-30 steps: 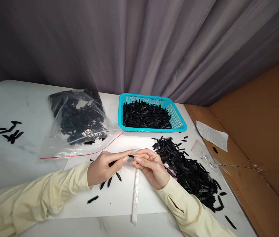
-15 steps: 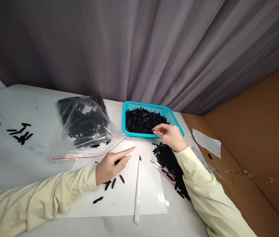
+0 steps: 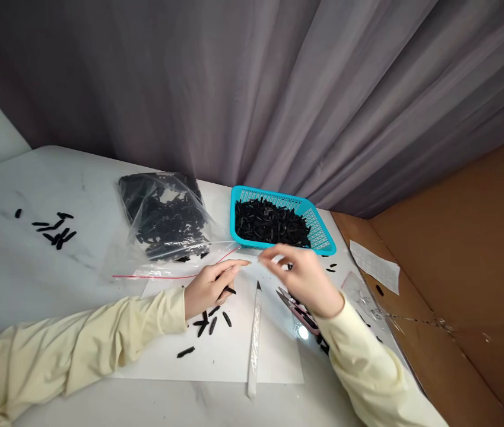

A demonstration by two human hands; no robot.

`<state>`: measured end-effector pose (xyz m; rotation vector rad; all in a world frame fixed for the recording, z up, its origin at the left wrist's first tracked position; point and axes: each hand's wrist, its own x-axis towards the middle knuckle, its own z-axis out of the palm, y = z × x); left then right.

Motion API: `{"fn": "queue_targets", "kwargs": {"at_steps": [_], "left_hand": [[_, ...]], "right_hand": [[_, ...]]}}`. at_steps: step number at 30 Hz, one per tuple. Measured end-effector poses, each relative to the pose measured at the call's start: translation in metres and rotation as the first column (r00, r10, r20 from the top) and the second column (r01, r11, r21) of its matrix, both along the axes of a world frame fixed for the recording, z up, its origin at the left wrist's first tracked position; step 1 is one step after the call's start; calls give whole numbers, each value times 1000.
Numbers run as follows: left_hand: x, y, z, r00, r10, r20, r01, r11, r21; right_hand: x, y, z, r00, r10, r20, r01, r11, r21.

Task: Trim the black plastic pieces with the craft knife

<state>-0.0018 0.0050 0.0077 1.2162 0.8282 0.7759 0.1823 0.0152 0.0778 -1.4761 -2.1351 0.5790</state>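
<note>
My left hand (image 3: 212,286) is over a white sheet of paper (image 3: 278,356), its index finger stretched to the right. A small, slim black piece (image 3: 230,290) sticks out from its curled lower fingers. To the right, my right hand (image 3: 306,276) hovers in front of the blue basket (image 3: 239,243), fingers apart and slightly blurred. Nothing shows between them, and its tips are close to my left index fingertip. Many black pieces (image 3: 272,222) fill the basket. Scissors with pink handles (image 3: 298,311) lie partly under my right hand.
A clear zip bag (image 3: 171,222) of black pieces lies left of the basket. A white pen-like tool (image 3: 254,350) with a dark tip rests on the paper. Loose black pieces (image 3: 59,237) are scattered at left. Cardboard (image 3: 447,237) borders the right side, a grey curtain (image 3: 189,89) the back.
My right hand has moved from the basket's front rim down and left, nearer my left hand. A black piece now shows beneath my left fingers. The view has shifted slightly.
</note>
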Motion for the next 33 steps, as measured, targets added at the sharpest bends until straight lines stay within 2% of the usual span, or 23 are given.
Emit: {"fn": "queue_targets", "kwargs": {"at_steps": [2, 6, 10, 15, 18, 23, 28, 33], "left_hand": [[0, 0, 0, 1000, 10, 11, -10, 1000, -19], [1, 0, 2, 1000, 7, 0, -7, 1000, -19], [1, 0, 2, 999, -20, -30, 20, 999, 25], [0, -1, -1, 996, -42, -74, 51, 992, 120], [-1, -2, -4, 991, -44, -127, 65, 983, 171], [-2, -3, -5, 973, -20, -230, 79, 965, 249], [-2, -3, -3, 943, 33, -332, 90, 933, 349], [-3, -3, -5, 945, -45, -325, 186, 890, 417]], "right_hand": [[-19, -23, -12, 993, 92, -69, -99, 989, -109], [-37, -44, -41, 952, 24, -304, -98, 968, -230], [-36, -50, -58, 825, -129, -550, -95, 928, -360], [-27, -54, -68, 611, -275, -742, -146, 883, -447], [-21, -52, -73, 504, -331, -798, -153, 875, -460], [-15, -47, -77, 397, -366, -842, -201, 860, -469], [-14, -47, -76, 366, -382, -849, -300, 815, -496], [-17, -48, -75, 371, -368, -852, -412, 757, -507]]}}
